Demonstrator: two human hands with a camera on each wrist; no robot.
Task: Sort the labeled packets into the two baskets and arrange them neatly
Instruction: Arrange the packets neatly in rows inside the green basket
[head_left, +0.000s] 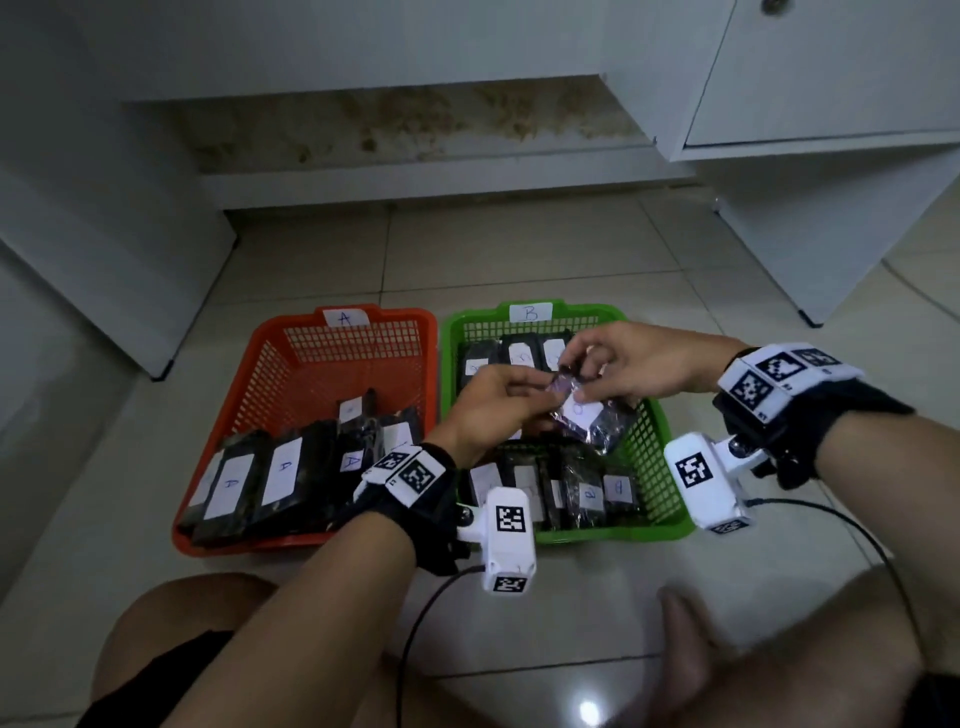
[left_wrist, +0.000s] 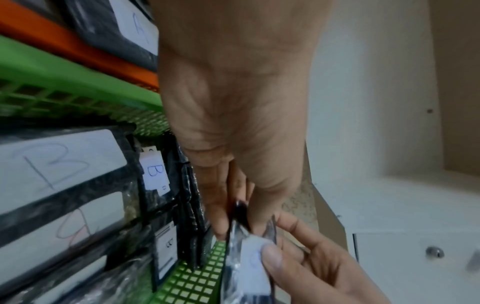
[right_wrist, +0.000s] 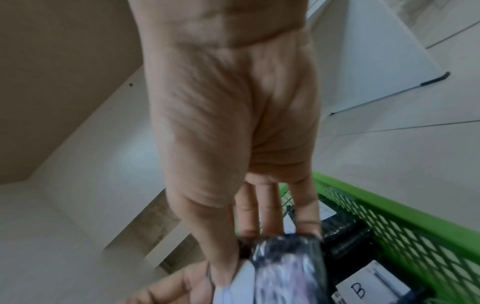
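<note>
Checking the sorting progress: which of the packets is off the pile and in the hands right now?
The shiny packet above the green basket, pinched by both the left hand and right hand; every other packet lies in a basket.

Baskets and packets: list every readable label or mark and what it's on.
"A": tag on the orange basket
"B": tag on the green basket
"A": labels on packets in orange basket
"B": labels on packets in green basket
Held packet label: blurred.
Wrist markers: square codes, no text.
</note>
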